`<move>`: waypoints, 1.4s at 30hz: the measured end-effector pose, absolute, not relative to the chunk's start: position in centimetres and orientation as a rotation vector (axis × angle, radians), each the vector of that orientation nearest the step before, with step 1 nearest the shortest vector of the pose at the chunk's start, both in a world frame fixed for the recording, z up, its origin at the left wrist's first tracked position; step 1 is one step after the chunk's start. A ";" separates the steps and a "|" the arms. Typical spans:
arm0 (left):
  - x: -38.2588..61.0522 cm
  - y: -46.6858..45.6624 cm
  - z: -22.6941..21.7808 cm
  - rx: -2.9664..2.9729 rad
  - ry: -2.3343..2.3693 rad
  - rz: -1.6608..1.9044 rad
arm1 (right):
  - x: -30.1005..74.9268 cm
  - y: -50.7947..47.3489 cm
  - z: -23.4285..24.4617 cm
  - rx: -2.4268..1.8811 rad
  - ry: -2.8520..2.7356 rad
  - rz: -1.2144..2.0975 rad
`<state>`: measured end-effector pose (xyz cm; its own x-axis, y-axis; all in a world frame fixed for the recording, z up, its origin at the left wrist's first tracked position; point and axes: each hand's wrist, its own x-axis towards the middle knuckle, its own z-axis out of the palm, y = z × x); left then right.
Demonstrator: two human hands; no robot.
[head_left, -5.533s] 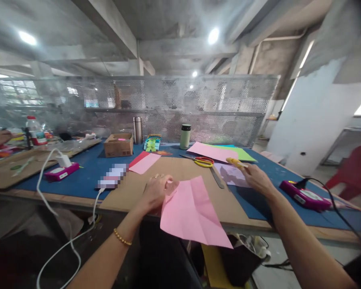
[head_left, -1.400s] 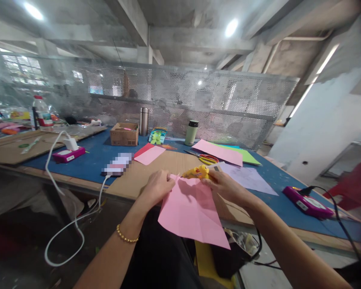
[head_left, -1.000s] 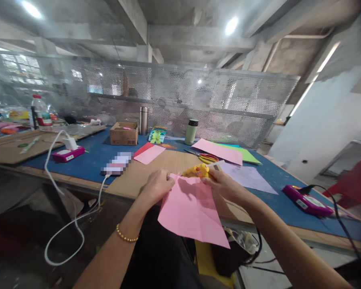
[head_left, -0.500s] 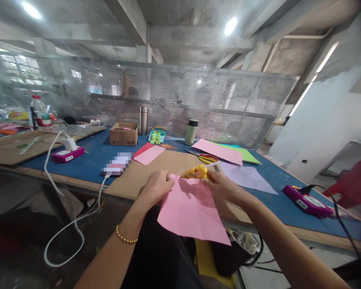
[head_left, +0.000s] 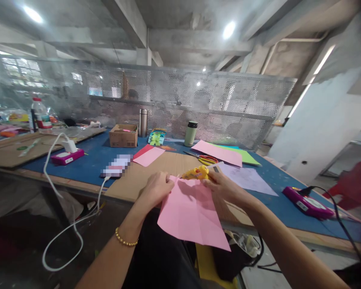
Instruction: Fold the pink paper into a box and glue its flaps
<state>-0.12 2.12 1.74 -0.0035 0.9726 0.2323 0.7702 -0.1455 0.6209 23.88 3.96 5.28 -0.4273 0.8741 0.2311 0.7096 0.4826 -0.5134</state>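
My left hand (head_left: pixel 158 186) pinches the upper left corner of a sheet of pink paper (head_left: pixel 194 214), which hangs over the table's front edge above my lap. My right hand (head_left: pixel 221 185) is wrapped round a yellow glue gun (head_left: pixel 196 173). Its nozzle points left and lies at the paper's top edge, close to my left fingers; whether it touches the paper I cannot tell. Fold lines run down the sheet. Beneath both hands lies a piece of brown cardboard (head_left: pixel 129 180) on the blue tabletop.
Behind the hands lie red-handled scissors (head_left: pixel 207 159), pink paper (head_left: pixel 218 153) and a lilac sheet (head_left: pixel 249 178). A phone (head_left: pixel 117 165) with a white cable is at left. Purple power strips (head_left: pixel 307 202) sit on both sides. A cardboard box (head_left: pixel 123 135) and two flasks (head_left: pixel 191 133) stand farther back.
Almost nothing differs. The glue gun's rear has dipped very slightly and the paper's lower right corner hangs a little lower. Both hands keep their hold.
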 end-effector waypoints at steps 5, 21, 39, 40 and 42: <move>0.0 2.1 1.8 1.974 1.821 0.875 | 24.1 4.3 4.9 -1.352 -2.255 0.471; 0.8 1.7 1.5 1.979 1.881 0.802 | 28.9 2.6 5.3 -1.238 -1.860 0.821; -1.1 3.3 0.0 2.138 1.546 0.849 | 35.5 7.1 3.4 -0.841 -1.164 1.035; -1.3 3.4 -0.2 2.174 1.510 0.856 | 35.5 7.2 3.2 -0.841 -1.146 1.051; -1.7 3.9 -0.6 2.264 1.467 0.876 | 35.7 7.6 3.0 -0.848 -1.123 1.085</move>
<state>-1.66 3.91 -0.59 0.2909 0.8993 0.3265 0.7137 -0.4313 0.5520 35.70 7.58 3.04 0.0698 0.9610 0.2676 -0.2342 0.2766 -0.9320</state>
